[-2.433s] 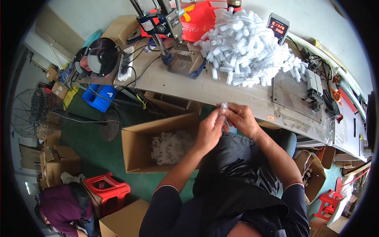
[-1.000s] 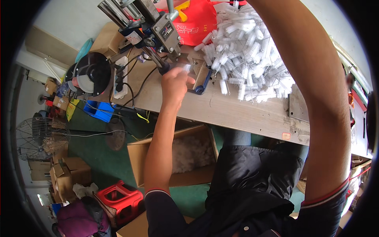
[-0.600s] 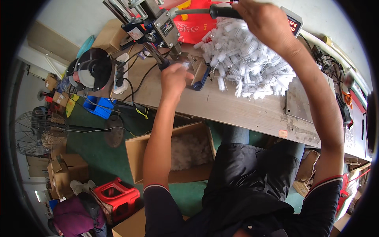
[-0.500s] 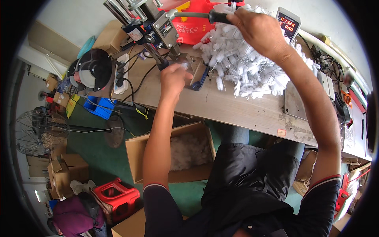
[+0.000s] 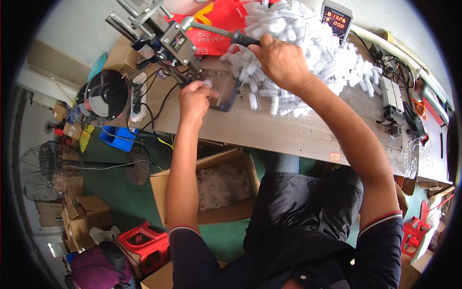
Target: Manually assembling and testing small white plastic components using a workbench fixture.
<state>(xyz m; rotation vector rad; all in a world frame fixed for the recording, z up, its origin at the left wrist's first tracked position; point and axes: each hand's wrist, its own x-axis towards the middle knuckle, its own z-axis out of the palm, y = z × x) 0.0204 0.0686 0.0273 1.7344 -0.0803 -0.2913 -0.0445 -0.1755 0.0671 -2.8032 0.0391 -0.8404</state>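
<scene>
Fingers of the left hand (image 5: 195, 98) pinch a small white plastic tube (image 5: 208, 83) under the grey metal bench press (image 5: 175, 41); right hand (image 5: 281, 60) clenches its black-gripped lever (image 5: 243, 38); tube looks light, stiff, best held at its end.

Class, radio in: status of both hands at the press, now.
Right hand gripping press lever. Left hand holding small white piece under press head. White parts pile beside; nothing blocking.

We see the press (image 5: 168, 41) standing at the left of the workbench (image 5: 269, 130), the heap of small plastic tubes (image 5: 308, 53) to its right, the counter display (image 5: 337, 17) behind that heap, and an open carton (image 5: 211, 188) below the bench's front edge.
</scene>
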